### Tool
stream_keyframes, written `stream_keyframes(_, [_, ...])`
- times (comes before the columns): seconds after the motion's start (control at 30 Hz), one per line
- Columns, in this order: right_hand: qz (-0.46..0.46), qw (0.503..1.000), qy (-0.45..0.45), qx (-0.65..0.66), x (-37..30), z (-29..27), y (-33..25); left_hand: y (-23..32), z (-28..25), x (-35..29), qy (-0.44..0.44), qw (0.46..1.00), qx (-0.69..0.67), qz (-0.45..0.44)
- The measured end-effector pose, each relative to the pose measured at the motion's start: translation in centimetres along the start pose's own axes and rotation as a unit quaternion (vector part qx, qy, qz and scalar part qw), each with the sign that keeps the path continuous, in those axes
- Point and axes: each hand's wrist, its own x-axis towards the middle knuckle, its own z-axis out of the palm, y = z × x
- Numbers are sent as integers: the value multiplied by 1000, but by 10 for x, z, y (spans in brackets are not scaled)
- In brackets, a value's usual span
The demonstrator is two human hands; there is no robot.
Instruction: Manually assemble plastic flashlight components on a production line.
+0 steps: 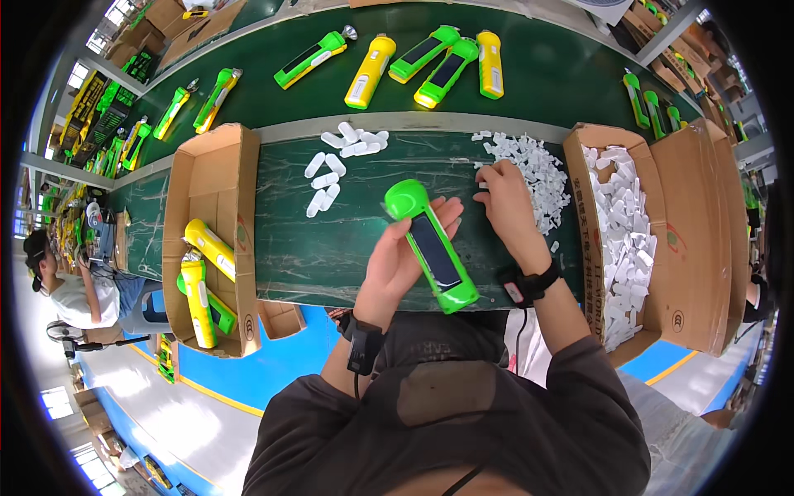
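A green flashlight (432, 248) with a dark solar panel on its face lies across my left hand (397, 260), the thumb over its edge and the fingers beneath. Its rounded head points up and left. At the left edge of a pile of small white plastic pieces (536, 178), my right hand (509, 207) has its fingers bent and drawn together. Whatever is between those fingertips is too small to tell. Several oval white plastic pieces (327, 178) lie loose on the green table, beyond and left of my left hand.
A cardboard box (186, 157) with yellow and green flashlights stands on the left. On the right, another cardboard box (657, 178) is filled with white pieces. Flashlights lie along a green conveyor belt (273, 99) beyond the table. A person (70, 289) sits at far left.
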Motion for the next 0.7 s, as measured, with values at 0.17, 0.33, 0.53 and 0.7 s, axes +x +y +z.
stream_keyframes(0.17, [-29,999,-19,-9,3,5,2,1,-14,-5,-77,965,-248,-40])
stream_keyframes(0.33, [-43,999,8,-7,1,-3,-9,14,0,-6,-83,954,-276,-77])
stream_keyframes(0.53, [-1,1000,1,28,4,3,-5,14,15,-11,-165,865,-462,-106])
stream_keyframes(0.7, [171,914,-57,363,2,-15,-16,18,28,-13,-181,867,-458,-73])
